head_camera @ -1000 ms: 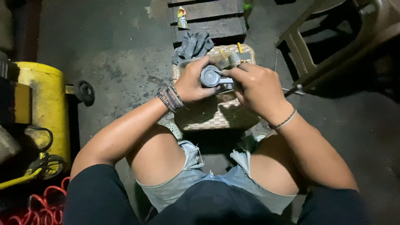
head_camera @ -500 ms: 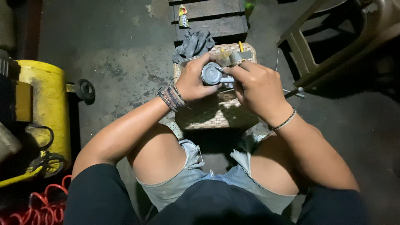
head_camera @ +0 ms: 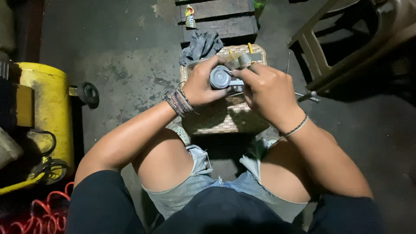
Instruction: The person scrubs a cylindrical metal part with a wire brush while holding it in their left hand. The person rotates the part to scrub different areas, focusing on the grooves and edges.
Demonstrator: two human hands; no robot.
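Knees: I sit low, my bare knees [head_camera: 164, 164] apart below the work, cut denim shorts [head_camera: 203, 182] under them.
Left hand: my left hand [head_camera: 200, 84] is curled around a round grey metal part [head_camera: 220, 77], thumb and fingers closed on its rim. Woven bands [head_camera: 177, 102] sit on that wrist.
Right hand: my right hand [head_camera: 268, 91] is bunched just right of the part, fingertips pressed together at its side. They seem to pinch something small against it, but the grip is hidden and I cannot tell what. A thin bracelet [head_camera: 295, 128] crosses that wrist.
Part: held between both hands above the stool, flat round face turned up to me, touching both hands.
Stool: a wicker stool [head_camera: 225, 119] stands between my knees, under the hands; a clear tray [head_camera: 195, 65] and a yellow-handled tool [head_camera: 250, 47] lie on its far end, partly covered.
Rag: a grey rag [head_camera: 203, 44] is draped at the stool's far-left corner, onto a wooden pallet [head_camera: 216, 15].
Wrapper: a small yellow wrapper [head_camera: 189, 16] lies on the pallet, beyond the rag.
Left side: a yellow tank [head_camera: 47, 108] with a black wheel [head_camera: 89, 93], well apart from the stool; a red coiled hose [head_camera: 39, 212] near my left elbow.
Right side: a plastic chair [head_camera: 346, 43] stands beyond my right arm, on the dark concrete floor [head_camera: 130, 60].
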